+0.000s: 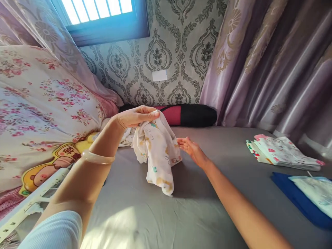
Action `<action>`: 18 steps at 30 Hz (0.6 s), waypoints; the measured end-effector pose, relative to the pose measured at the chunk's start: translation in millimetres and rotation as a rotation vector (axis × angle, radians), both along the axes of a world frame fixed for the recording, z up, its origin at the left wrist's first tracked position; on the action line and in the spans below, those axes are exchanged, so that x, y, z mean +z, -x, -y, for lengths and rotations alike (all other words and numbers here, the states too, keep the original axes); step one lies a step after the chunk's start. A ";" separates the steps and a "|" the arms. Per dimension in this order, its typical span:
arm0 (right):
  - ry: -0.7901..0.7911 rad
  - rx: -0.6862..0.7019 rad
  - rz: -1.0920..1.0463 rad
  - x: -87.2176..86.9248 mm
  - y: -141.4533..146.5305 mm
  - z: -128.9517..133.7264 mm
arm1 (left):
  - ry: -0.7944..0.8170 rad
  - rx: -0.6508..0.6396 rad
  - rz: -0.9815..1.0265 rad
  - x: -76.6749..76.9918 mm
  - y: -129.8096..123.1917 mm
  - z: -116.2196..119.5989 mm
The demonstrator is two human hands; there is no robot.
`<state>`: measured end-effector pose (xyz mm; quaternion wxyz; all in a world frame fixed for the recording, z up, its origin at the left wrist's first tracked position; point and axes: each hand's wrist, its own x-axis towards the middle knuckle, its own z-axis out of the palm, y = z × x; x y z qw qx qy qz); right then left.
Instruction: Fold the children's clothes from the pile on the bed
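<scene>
A white printed cloth (159, 152) with tan and teal figures hangs in loose folds above the bed. My left hand (137, 116) pinches it along its top edge, thumb over the fabric. Whether it is a garment or a plain cloth, I cannot tell. To the right of the cloth is my right hand (193, 150), its fingers stretched out towards the fabric's side. The fingertips are at the cloth's edge, and contact is unclear. Behind the left wrist, more pale crumpled fabric (127, 138) is partly hidden.
The grey bed sheet (202, 214) spreads beneath. On the right lie folded printed cloths (285, 150) and a dark blue item (293, 197) under a pale package (315, 192). A black and red bag (197, 115) lies along the wall. A white rack (33, 204) stands at left near a yellow cushion (49, 166).
</scene>
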<state>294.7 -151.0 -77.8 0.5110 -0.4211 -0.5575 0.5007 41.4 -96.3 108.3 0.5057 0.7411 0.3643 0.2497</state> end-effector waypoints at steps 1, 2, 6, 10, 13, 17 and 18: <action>0.003 0.058 -0.048 8.7 3.8 3.9 | 0.018 -0.025 0.007 -1.4 -2.4 1.5; 0.002 0.108 -0.073 15.6 7.6 7.8 | 0.031 -0.041 0.018 -2.6 -4.4 2.8; -0.024 0.255 -0.037 25.5 17.5 21.6 | 0.008 0.034 0.093 -6.5 -6.8 7.1; 0.029 0.240 -0.010 27.2 12.1 30.4 | -0.036 0.151 0.111 -12.8 0.1 7.9; 0.023 0.129 0.066 42.8 -3.2 35.9 | 0.010 0.138 0.091 -18.6 8.7 7.4; 0.023 -0.002 0.146 85.4 -28.9 47.4 | 0.091 0.026 0.059 -25.2 15.5 12.8; 0.022 -0.016 0.173 97.6 -34.2 51.5 | 0.107 0.000 0.054 -27.3 15.2 15.1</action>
